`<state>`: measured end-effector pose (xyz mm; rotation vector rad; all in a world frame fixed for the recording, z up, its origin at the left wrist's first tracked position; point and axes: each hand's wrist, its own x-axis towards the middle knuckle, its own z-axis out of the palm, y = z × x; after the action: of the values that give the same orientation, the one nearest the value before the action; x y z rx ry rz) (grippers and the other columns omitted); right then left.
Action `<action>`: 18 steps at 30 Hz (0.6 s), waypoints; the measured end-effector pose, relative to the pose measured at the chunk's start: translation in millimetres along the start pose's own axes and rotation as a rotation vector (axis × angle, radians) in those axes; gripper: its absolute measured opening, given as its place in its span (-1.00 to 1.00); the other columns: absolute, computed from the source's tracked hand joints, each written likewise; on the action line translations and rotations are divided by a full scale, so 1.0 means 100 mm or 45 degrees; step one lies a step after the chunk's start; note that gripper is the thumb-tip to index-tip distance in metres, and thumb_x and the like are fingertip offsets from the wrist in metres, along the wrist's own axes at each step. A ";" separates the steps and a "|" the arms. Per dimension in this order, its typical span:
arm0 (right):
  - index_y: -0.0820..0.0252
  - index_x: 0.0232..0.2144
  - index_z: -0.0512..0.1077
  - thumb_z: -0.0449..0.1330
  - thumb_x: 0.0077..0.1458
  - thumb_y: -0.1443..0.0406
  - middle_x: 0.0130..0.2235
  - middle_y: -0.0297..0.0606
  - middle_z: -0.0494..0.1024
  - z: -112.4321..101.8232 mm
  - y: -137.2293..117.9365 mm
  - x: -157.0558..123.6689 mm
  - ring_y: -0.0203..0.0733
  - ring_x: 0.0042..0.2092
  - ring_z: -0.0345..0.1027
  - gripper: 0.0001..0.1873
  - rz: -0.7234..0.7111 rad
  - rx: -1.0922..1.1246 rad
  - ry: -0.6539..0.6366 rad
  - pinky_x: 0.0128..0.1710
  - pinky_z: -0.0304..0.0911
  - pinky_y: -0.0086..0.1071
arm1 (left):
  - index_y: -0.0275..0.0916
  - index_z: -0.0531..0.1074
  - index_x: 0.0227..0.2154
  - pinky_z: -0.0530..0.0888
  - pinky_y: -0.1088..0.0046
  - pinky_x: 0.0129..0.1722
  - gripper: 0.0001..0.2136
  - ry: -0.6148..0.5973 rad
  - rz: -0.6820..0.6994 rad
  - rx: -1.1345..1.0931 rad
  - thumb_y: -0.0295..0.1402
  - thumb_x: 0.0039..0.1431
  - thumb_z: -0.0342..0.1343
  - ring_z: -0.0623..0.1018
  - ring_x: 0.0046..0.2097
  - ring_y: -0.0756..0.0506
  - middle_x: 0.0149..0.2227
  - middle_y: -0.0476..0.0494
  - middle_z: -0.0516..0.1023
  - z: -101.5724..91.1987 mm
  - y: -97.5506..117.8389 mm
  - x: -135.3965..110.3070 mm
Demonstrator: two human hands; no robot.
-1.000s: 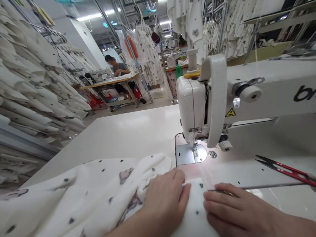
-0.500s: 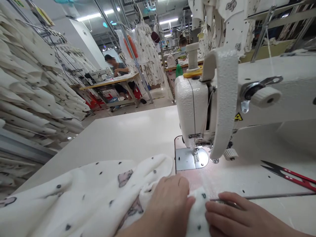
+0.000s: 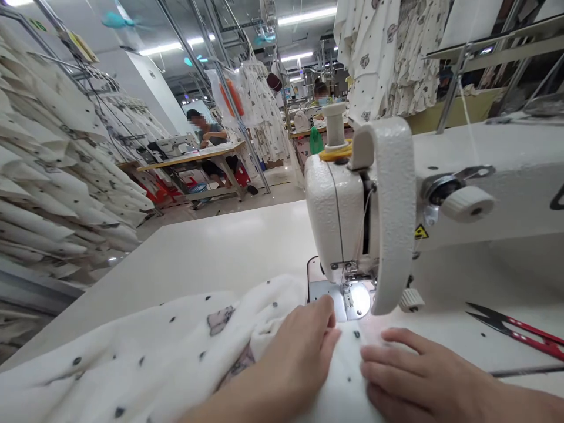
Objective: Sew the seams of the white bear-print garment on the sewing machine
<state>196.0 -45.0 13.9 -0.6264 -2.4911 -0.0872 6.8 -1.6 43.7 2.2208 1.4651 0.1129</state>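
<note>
A white printed fabric [image 3: 167, 352] with small dark spots lies bunched across the front of the table. My left hand [image 3: 295, 346] rests on it with fingers laid flat, fingertips close to the needle plate [image 3: 352, 296]. My right hand [image 3: 414, 376] lies flat on the fabric's edge just right of the left hand, fingers stretched toward the left. Both hands press the cloth down in front of the white sewing machine [image 3: 396, 205], whose presser foot [image 3: 348, 288] stands just beyond my fingertips.
Red-handled thread snips [image 3: 515, 332] lie on the table at the right. Stacks of cut white cloth [image 3: 53, 194] fill the left side. A person sits at a far table [image 3: 194, 158]. Garments hang overhead at the back.
Both hands and the fabric edge have slid forward, closer to the presser foot. The camera has tilted, so the machine sits lower in view.
</note>
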 end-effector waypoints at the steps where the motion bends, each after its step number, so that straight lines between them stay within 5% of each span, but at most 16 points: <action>1: 0.21 -0.30 0.41 -0.20 0.14 0.49 -0.28 -0.32 0.50 -0.02 0.03 0.02 -0.26 -0.15 0.30 -0.62 0.009 0.010 -0.054 -0.05 0.12 -0.32 | -0.21 0.19 -0.46 0.25 0.46 -0.42 -0.96 -0.003 -0.010 -0.032 -0.42 0.08 -0.11 0.36 -0.37 -0.05 -0.43 -0.01 0.38 -0.03 0.01 0.04; 8: 0.20 -0.32 0.42 -0.16 0.15 0.44 -0.31 -0.35 0.51 -0.08 0.14 0.14 -0.34 -0.25 0.34 -0.66 0.192 0.055 0.054 -0.28 0.21 -0.47 | -0.21 0.26 -0.40 0.30 0.45 -0.38 -0.93 0.092 0.010 -0.045 -0.39 0.00 -0.05 0.41 -0.37 -0.06 -0.42 -0.02 0.43 -0.03 -0.12 0.30; 14: 0.22 -0.39 0.39 -0.16 0.16 0.45 -0.31 -0.29 0.50 0.05 0.23 0.10 -0.30 -0.29 0.36 -0.67 0.201 0.106 -0.020 -0.13 0.20 -0.34 | -0.20 0.34 -0.32 0.36 0.44 -0.32 -0.83 0.132 0.083 0.000 -0.41 -0.01 -0.05 0.46 -0.29 -0.10 -0.34 -0.08 0.48 -0.05 -0.16 0.44; 18: 0.23 -0.26 0.37 -0.18 0.15 0.44 -0.31 -0.26 0.49 0.02 0.26 0.11 -0.29 -0.25 0.36 -0.67 0.198 0.090 -0.149 -0.09 0.20 -0.34 | -0.20 0.36 -0.31 0.38 0.46 -0.36 -0.83 0.136 0.163 0.042 -0.41 0.00 -0.06 0.48 -0.32 -0.10 -0.36 -0.08 0.50 -0.09 -0.14 0.48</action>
<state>198.7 -16.6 16.2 -0.8134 -2.5341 0.0990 12.1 48.2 36.4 2.3676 1.3879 0.2545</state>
